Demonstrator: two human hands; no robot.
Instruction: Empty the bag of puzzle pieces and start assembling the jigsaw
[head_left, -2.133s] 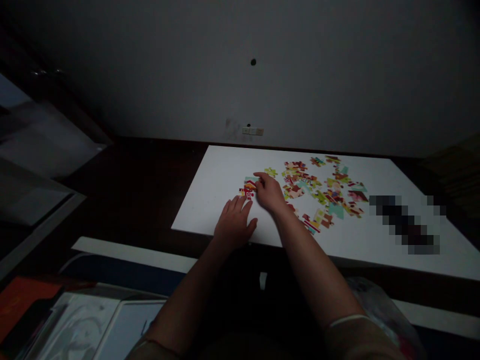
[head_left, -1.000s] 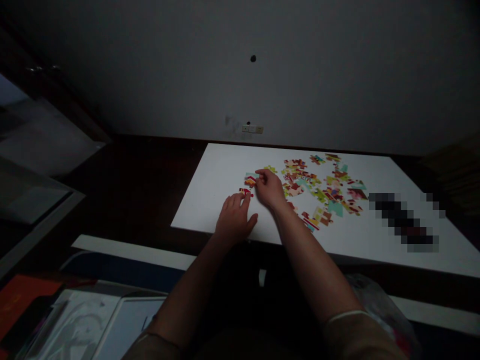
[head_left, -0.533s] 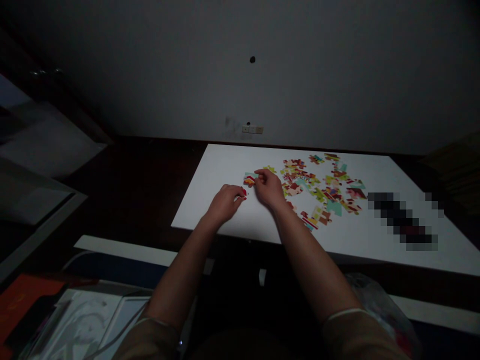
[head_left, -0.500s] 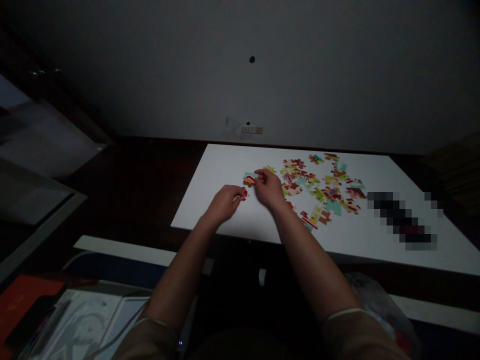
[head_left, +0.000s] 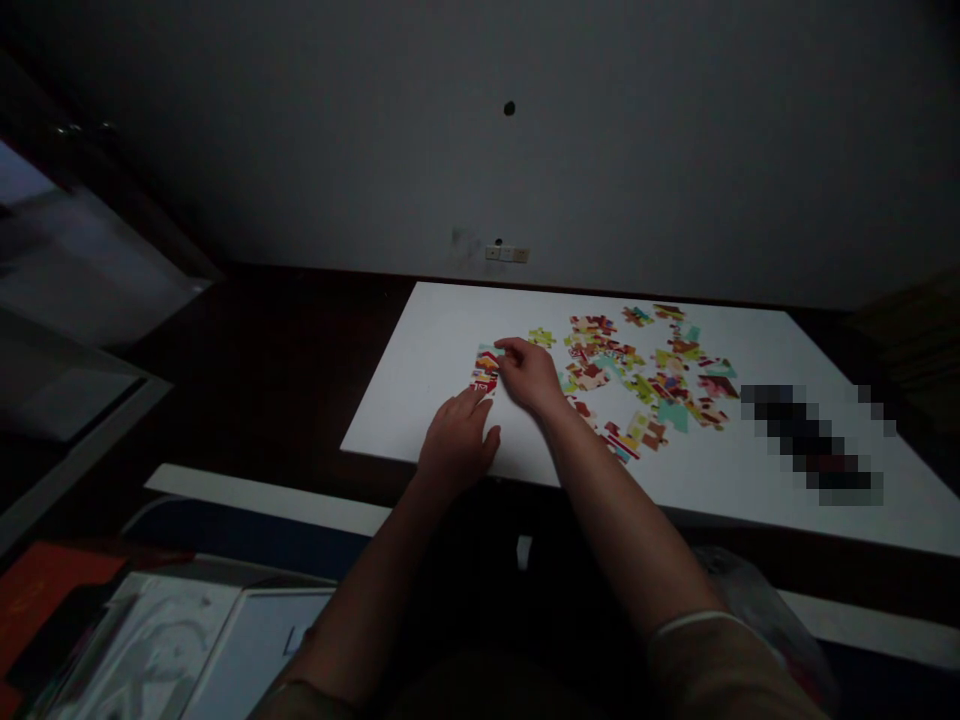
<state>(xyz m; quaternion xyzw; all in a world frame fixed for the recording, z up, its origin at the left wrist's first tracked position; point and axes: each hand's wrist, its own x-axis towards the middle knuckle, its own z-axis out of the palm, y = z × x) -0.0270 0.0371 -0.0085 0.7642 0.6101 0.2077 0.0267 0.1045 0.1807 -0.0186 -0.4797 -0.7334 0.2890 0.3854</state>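
A short strip of joined puzzle pieces, red, yellow and pale blue, lies on the white table. At its lower end, my left hand rests flat with fingers stretched out, the tips touching the bottom piece and the thumb apart. My right hand is curled at the strip's right side, its index finger and thumb gripping the upper piece's edge. The fingers partly cover that edge. Right of this hand, many loose puzzle pieces are scattered, and a yellow-green piece lies just behind it.
A pixelated dark object lies on the table's right part. Behind the table stands a grey wall with sockets. At lower left are an orange box and a white box. A clear plastic bag sits at lower right.
The red piece pinched by my left hand now sits against the upper piece's lower side. My left hand has let go and flattened, fingers extended. My right hand stays at the upper piece.
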